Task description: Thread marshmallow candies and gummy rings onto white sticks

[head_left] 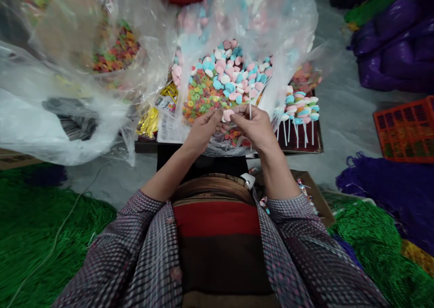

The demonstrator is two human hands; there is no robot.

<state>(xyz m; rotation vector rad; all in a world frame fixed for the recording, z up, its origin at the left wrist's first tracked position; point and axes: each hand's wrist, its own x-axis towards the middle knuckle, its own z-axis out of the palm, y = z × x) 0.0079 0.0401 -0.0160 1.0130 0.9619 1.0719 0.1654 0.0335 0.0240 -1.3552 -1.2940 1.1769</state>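
My left hand and my right hand meet over the heap of sweets, fingers closed. Between the fingertips is a pink marshmallow, pinched by the left hand and touched by the right thumb. A thin white stick stands up out of my right hand, held among its fingers. Just beyond lie loose pink, white and blue marshmallows and coloured gummy rings in an opened clear plastic bag. To the right, several finished candy skewers lie with white sticks pointing toward me.
Clear plastic bags bulge at the left and back. Gold twist ties lie left of the sweets. An orange crate and purple bundles are at the right. Green strands cover the floor at left; an open cardboard box sits below the table.
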